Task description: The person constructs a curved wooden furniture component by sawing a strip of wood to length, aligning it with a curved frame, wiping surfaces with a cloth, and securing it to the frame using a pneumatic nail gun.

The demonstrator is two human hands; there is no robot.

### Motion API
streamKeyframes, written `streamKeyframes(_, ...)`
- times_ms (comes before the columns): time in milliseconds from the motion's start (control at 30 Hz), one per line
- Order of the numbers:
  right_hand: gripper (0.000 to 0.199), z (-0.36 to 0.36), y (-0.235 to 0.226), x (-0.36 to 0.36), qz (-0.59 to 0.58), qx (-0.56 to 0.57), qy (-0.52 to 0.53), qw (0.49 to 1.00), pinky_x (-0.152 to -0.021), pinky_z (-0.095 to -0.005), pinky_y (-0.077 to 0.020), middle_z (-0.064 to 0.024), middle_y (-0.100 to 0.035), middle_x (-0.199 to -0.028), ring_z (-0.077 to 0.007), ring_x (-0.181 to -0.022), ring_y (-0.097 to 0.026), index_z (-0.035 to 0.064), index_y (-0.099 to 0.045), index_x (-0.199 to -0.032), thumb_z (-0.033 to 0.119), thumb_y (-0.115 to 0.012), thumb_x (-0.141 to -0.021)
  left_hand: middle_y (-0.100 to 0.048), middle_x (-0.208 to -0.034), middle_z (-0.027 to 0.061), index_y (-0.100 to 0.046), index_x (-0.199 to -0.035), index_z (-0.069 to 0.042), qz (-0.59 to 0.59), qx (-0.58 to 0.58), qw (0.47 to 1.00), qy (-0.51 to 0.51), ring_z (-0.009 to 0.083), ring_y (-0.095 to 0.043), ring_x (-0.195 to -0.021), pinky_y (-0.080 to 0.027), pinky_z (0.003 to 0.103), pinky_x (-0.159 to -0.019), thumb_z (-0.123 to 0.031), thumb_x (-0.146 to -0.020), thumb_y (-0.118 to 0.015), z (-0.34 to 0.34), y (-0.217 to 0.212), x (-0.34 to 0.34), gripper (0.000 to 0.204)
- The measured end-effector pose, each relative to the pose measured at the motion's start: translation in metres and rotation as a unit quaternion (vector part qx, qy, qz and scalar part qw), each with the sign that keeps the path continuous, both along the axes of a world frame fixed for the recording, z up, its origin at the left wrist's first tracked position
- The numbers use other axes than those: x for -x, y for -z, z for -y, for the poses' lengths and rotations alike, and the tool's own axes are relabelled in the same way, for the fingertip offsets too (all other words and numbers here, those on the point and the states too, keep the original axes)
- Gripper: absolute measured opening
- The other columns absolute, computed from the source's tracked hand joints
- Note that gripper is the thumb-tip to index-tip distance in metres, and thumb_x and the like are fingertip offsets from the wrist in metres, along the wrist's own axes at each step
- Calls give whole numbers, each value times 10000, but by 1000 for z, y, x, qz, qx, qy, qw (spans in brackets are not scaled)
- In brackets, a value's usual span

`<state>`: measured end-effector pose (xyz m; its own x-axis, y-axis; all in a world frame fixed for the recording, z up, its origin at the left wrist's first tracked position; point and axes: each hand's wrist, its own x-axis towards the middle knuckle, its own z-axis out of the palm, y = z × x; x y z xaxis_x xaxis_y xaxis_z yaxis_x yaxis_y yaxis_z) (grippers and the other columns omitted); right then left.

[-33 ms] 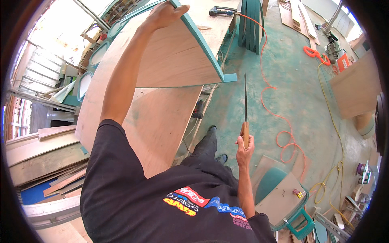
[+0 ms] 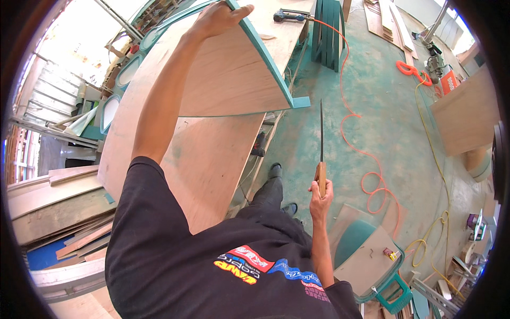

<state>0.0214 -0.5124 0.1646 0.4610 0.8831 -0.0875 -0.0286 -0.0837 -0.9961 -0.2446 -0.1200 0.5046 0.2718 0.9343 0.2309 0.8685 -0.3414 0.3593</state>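
My left hand (image 2: 220,20) grips the teal edge of a large wooden panel (image 2: 234,74) near the top of the view. That panel is tilted up from the plywood worktable (image 2: 212,159), and a teal strip juts out past its lower right corner. In my right hand (image 2: 321,194), held out over the floor, is the wooden handle of a handsaw (image 2: 321,133). Its blade points away from me and shows almost edge-on, as a thin dark line, apart from the panel.
A nail gun (image 2: 289,16) with an orange hose (image 2: 344,101) lies on the table's far end. Teal slats (image 2: 326,37) stand beside it. The hose loops across the floor. By my right elbow is a teal-framed chair (image 2: 366,255); stacked boards (image 2: 58,202) lie at left.
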Motion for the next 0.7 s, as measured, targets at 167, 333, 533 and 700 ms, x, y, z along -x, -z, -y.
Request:
streamKeyframes(167, 168, 15, 12, 2, -5, 27, -2, 1000, -680, -274, -489, -12, -602, -855, -89, -752, -594, 25, -575, -1063, 162, -658, -1014, -723, -1111, 305, -725, -1108, 79, -38, -95, 993, 65, 404, -693, -1115, -529, 486, -972, -781, -838, -646, -23, 9, 4, 905)
streamKeyframes(333, 157, 10, 15, 7, -90, 14, 41, 995, -696, -269, -494, -13, -608, -845, -103, -753, -613, 44, -569, -1061, 157, -662, -1005, -728, -915, 169, -748, -977, 38, -156, 19, 982, 99, 252, -692, -848, -516, 369, -815, -751, -889, -634, -51, 2, 14, 802)
streamKeyframes(533, 140, -18, 7, 10, -90, 18, 25, 995, -775, -280, -501, -24, -629, -848, -113, -779, -623, 62, -548, -1060, 148, -649, -1016, -624, -1358, 283, -585, -1378, 68, -163, 28, 981, 101, 384, -598, -1294, -465, 442, -1094, -827, -814, -643, -30, -9, 37, 1059)
streamKeyframes(700, 122, -38, 13, 17, -109, -12, 32, 993, -772, -273, -500, -22, -625, -857, -112, -777, -624, 63, -550, -1047, 125, -646, -1004, -571, -1428, 297, -511, -1431, 107, -113, 19, 988, 100, 390, -535, -1375, -427, 442, -1165, -761, -870, -635, -9, -10, 35, 1042)
